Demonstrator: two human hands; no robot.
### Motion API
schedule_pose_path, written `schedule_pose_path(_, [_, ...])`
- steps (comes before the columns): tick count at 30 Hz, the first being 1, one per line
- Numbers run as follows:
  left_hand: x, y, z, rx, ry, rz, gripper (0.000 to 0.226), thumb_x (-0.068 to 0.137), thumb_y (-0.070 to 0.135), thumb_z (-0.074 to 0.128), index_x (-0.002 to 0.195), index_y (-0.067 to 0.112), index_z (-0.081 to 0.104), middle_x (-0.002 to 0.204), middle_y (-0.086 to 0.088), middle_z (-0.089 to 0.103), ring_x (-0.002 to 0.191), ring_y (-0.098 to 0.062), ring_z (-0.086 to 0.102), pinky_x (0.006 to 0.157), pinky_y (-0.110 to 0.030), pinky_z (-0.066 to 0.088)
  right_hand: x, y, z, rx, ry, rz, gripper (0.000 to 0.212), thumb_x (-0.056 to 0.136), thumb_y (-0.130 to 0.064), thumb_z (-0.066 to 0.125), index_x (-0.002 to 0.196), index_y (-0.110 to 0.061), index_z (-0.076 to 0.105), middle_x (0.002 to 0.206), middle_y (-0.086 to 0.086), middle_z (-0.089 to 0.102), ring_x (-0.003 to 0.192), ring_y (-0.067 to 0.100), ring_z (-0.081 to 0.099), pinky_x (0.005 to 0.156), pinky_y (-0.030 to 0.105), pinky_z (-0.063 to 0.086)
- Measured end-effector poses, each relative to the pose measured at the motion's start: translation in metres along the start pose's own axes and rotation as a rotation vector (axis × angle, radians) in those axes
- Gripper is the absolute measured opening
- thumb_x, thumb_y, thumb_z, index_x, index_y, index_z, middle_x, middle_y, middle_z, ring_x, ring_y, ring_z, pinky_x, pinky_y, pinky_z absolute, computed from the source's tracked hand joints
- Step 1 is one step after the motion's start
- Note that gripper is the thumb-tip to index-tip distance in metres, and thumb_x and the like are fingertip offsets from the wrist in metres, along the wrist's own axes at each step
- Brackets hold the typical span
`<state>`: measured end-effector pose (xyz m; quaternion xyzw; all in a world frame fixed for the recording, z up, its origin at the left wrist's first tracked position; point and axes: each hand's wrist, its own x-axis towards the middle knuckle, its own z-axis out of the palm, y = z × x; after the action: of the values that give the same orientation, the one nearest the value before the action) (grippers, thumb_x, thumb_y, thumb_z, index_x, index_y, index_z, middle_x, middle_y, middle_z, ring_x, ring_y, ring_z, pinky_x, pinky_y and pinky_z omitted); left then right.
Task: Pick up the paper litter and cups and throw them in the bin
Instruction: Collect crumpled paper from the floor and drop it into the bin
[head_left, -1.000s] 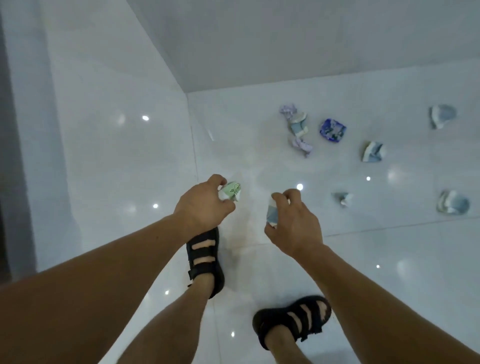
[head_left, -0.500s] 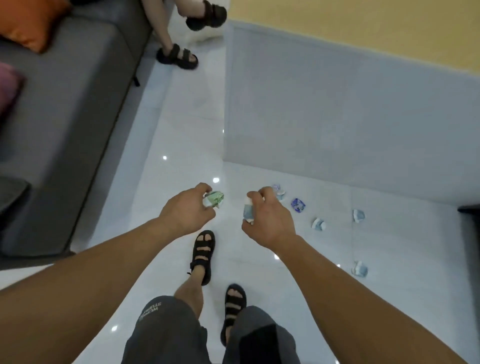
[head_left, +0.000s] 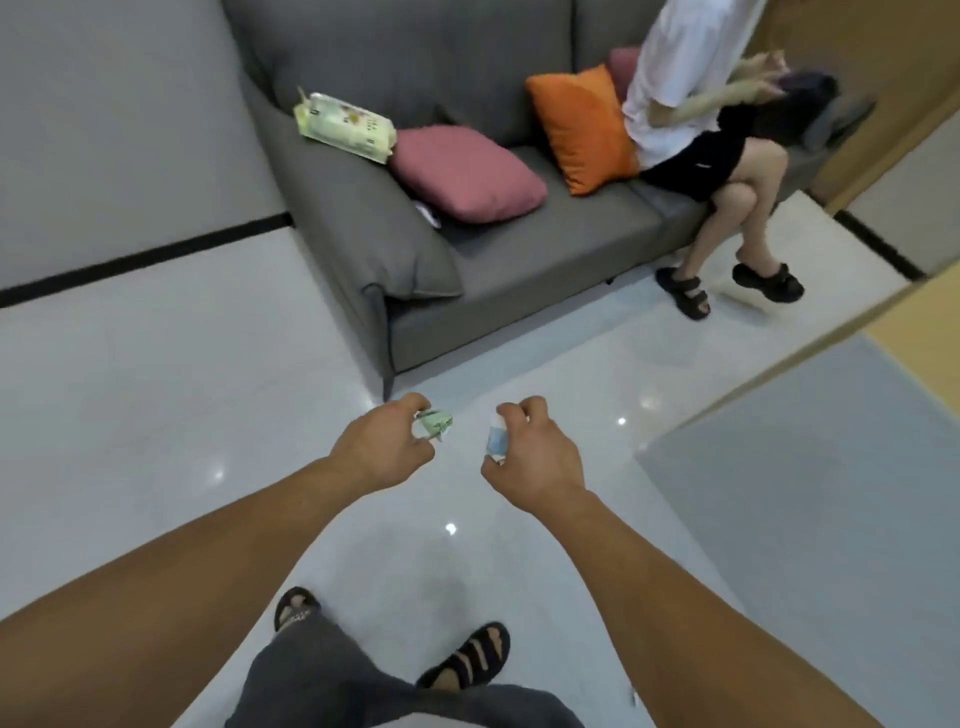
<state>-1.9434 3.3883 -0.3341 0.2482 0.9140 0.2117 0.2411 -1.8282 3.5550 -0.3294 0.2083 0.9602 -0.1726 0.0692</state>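
- Green and white printed paper, crumpled into a small wad (head_left: 435, 422), sits pinched between the thumb and fingertips of the left hand (head_left: 382, 446); its creased corners stick out to the right of the fingers.
- Blue and white paper (head_left: 496, 442), folded or squashed into a narrow upright strip, is held in the right hand (head_left: 532, 457), whose fingers curl over its top while the thumb presses it from below.
- Both hands are closed around their scraps and held out in front, side by side but apart, above the glossy pale tiled floor (head_left: 156, 395).
- Beyond the hands stands a grey sofa (head_left: 519, 260) with a pink cushion (head_left: 467, 174), an orange cushion (head_left: 582, 130) and a pale green packet (head_left: 344, 126) on its arm.
- A second person (head_left: 691, 104) sits at the sofa's right end.
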Motion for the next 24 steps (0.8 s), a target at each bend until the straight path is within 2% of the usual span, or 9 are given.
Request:
schedule_pose_path(3, [-0.033,-0.075,-0.043,-0.095,0.117,-0.125,0.045,0.080,0.030,0.060,0.124,0.027,0.050,0.116,-0.001,0.059,0.095,-0.025,0.058,0.075,-0.031,0.045,0.020,-0.092,0.010,-0.039,-0.029,-0.169,0.056,0.080,-0.038,0.068,0.129,-0.023,0.046,0.124,0.002,0.040,0.094,0.023,0.056,0.074,0.029,0.046])
schedule_pose_path(5, [-0.060,-0.127,-0.068,-0.137,0.178,-0.199,0.045,0.081,0.032,0.060,0.124,0.028,0.049,0.118,0.001,0.056,0.096,-0.022,0.058,0.076,-0.030,0.045,0.028,-0.155,0.022,-0.058,-0.060,-0.266,0.055,0.080,-0.039,0.068,0.129,-0.023,0.046,0.123,0.001,0.040,0.096,0.023,0.056,0.075,0.031,0.049])
schedule_pose_path(7, [-0.089,-0.182,-0.094,-0.157,0.229,-0.268,0.044,0.081,0.034,0.058,0.124,0.029,0.049,0.117,0.004,0.057,0.095,-0.019,0.057,0.071,-0.027,0.040,0.033,-0.221,0.038,-0.080,-0.096,-0.362,0.056,0.080,-0.039,0.066,0.130,-0.024,0.045,0.122,-0.001,0.039,0.096,0.022,0.056,0.074,0.033,0.050])
schedule_pose_path(10, [-0.137,-0.266,-0.135,-0.178,0.301,-0.405,0.041,0.081,0.033,0.056,0.120,0.030,0.048,0.105,0.007,0.062,0.084,-0.017,0.057,0.059,-0.025,0.036,0.038,-0.322,0.067,-0.115,-0.136,-0.513,0.056,0.081,-0.040,0.065,0.131,-0.024,0.045,0.123,-0.001,0.040,0.096,0.024,0.057,0.073,0.033,0.049])
schedule_pose_path(13, [-0.185,-0.337,-0.174,-0.198,0.383,-0.553,0.042,0.081,0.034,0.058,0.121,0.029,0.048,0.104,0.005,0.063,0.083,-0.018,0.056,0.062,-0.026,0.039,0.037,-0.416,0.091,-0.132,-0.162,-0.665,0.057,0.081,-0.040,0.064,0.132,-0.023,0.044,0.126,0.000,0.040,0.096,0.024,0.058,0.073,0.033,0.048])
schedule_pose_path(16, [-0.222,-0.390,-0.203,-0.235,0.455,-0.658,0.044,0.081,0.033,0.059,0.122,0.027,0.048,0.105,0.003,0.064,0.086,-0.020,0.058,0.068,-0.028,0.043,0.036,-0.493,0.106,-0.147,-0.186,-0.783,0.060,0.080,-0.040,0.064,0.133,-0.023,0.043,0.126,0.000,0.039,0.095,0.024,0.058,0.074,0.034,0.052])
schedule_pose_path(19, [-0.245,-0.432,-0.221,-0.285,0.542,-0.730,0.044,0.080,0.034,0.059,0.123,0.027,0.049,0.104,0.003,0.065,0.084,-0.020,0.057,0.066,-0.028,0.042,0.041,-0.559,0.124,-0.172,-0.217,-0.897,0.060,0.080,-0.041,0.066,0.133,-0.022,0.044,0.125,0.001,0.040,0.094,0.024,0.058,0.073,0.032,0.050])
schedule_pose_path(24, [-0.259,-0.501,-0.249,-0.335,0.588,-0.840,0.044,0.081,0.034,0.060,0.123,0.027,0.049,0.109,0.002,0.065,0.090,-0.020,0.060,0.070,-0.027,0.044,0.056,-0.656,0.167,-0.189,-0.296,-1.061,0.061,0.081,-0.041,0.065,0.134,-0.021,0.043,0.126,0.002,0.040,0.096,0.024,0.057,0.073,0.031,0.048])
